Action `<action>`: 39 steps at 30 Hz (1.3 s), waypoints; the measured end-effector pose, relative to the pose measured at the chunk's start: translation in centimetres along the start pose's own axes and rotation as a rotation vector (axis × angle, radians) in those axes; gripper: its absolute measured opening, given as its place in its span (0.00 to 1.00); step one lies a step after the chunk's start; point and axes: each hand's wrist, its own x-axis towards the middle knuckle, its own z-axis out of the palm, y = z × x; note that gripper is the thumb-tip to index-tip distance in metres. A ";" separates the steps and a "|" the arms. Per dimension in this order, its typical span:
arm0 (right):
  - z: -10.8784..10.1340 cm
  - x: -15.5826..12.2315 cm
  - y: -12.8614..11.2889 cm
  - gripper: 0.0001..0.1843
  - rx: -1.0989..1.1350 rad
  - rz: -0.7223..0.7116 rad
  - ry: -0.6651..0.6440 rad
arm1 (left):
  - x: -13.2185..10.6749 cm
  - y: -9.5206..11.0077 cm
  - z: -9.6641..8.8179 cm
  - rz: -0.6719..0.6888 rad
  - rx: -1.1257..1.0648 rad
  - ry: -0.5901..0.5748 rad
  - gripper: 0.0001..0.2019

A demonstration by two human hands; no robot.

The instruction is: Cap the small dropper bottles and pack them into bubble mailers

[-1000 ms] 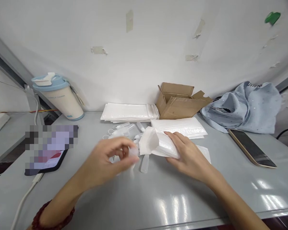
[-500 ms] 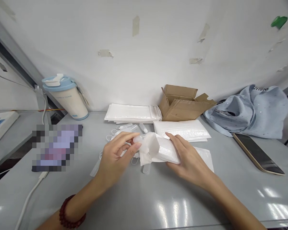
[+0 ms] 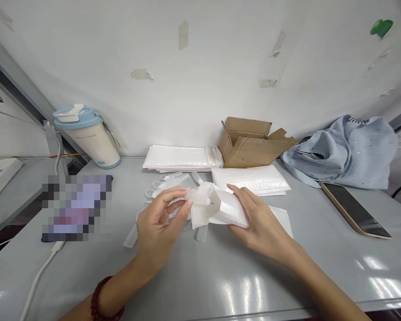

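Note:
My left hand (image 3: pixel 165 223) pinches a small translucent white plastic piece (image 3: pixel 199 196) between thumb and fingertips. Its rounded end points right, at the mouth of a white bubble mailer (image 3: pixel 232 209). Around the mailer's other end, my right hand (image 3: pixel 259 220) is wrapped, thumb below and fingers above; the mouth gapes toward the left. What lies deeper inside the mailer is hidden. On the table beneath and behind my left hand lie several clear plastic pieces with thin white loops (image 3: pixel 173 180). One clear strip (image 3: pixel 202 232) shows just under the mailer.
A stack of white mailers (image 3: pixel 182 158) and an open cardboard box (image 3: pixel 254 149) stand by the wall. More mailers (image 3: pixel 263 179) lie before the box. A tumbler (image 3: pixel 90 138) and pixelated phone (image 3: pixel 80 207) are left; a blue cloth bag (image 3: pixel 350 154) and dark phone (image 3: pixel 354 209) are right.
The plastic piece in my left hand has moved right, its rounded end now showing at the mailer's mouth. My right hand keeps its hold on the mailer. The view has shifted slightly.

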 end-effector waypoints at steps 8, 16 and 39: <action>0.3 0.3 0.3 0.36 -0.023 0.022 0.017 | 1.4 0.0 -0.9 0.101 0.390 -0.279 0.08; 0.2 0.3 0.6 0.35 -0.047 0.001 0.075 | 1.1 0.1 -0.6 0.186 0.403 -0.385 0.09; -0.8 0.1 -0.4 0.29 0.079 -0.114 -0.031 | 1.2 -0.3 -0.3 -0.436 0.279 -0.344 0.09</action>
